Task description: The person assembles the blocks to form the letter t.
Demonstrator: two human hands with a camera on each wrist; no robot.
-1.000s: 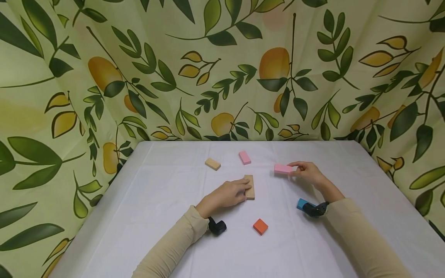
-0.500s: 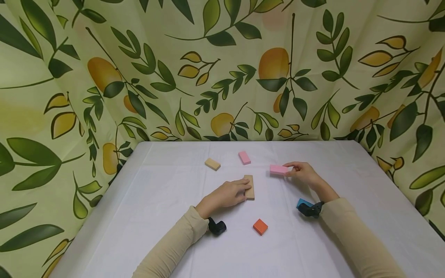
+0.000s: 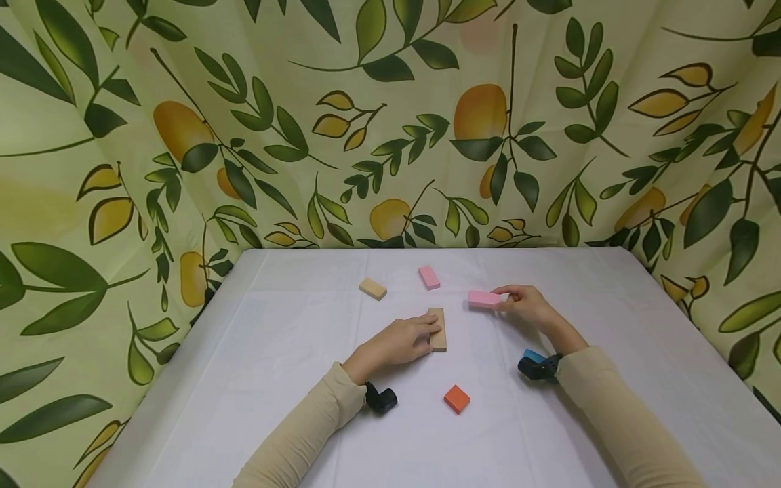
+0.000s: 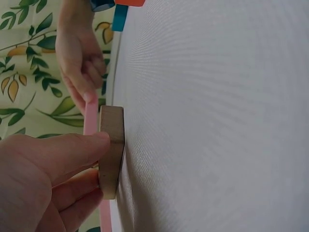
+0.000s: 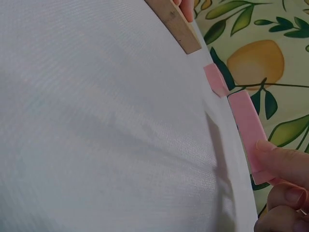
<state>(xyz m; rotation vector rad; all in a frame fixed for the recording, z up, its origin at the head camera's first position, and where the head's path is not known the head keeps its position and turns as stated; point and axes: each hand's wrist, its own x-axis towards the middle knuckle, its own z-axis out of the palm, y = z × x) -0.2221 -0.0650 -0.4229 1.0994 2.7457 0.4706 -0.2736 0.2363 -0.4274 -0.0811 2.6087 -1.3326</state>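
Observation:
A long wooden block (image 3: 438, 341) lies flat on the white tabletop. My left hand (image 3: 395, 341) holds it, thumb (image 4: 91, 145) at its near edge and fingers on its upper part; the far side of this grip is hidden. To the right, my right hand (image 3: 529, 305) pinches one end of a pink block (image 3: 484, 299) between thumb and fingers. That pink block (image 5: 248, 130) is raised off the cloth, with a shadow beneath. Its free end points left, toward the wooden block, and the two are apart in the head view.
Beyond the hands lie a second pink block (image 3: 429, 277) and a short wooden block (image 3: 373, 289). An orange block (image 3: 457, 399) sits nearer the front. A blue block (image 3: 533, 356) is partly hidden by the right wrist camera (image 3: 539, 367). Leaf-patterned curtain (image 3: 390, 135) surrounds the table.
My right hand has moved a little to the left with the pink block, and its wrist camera now covers more of the blue block. The left hand and wooden block have stayed still.

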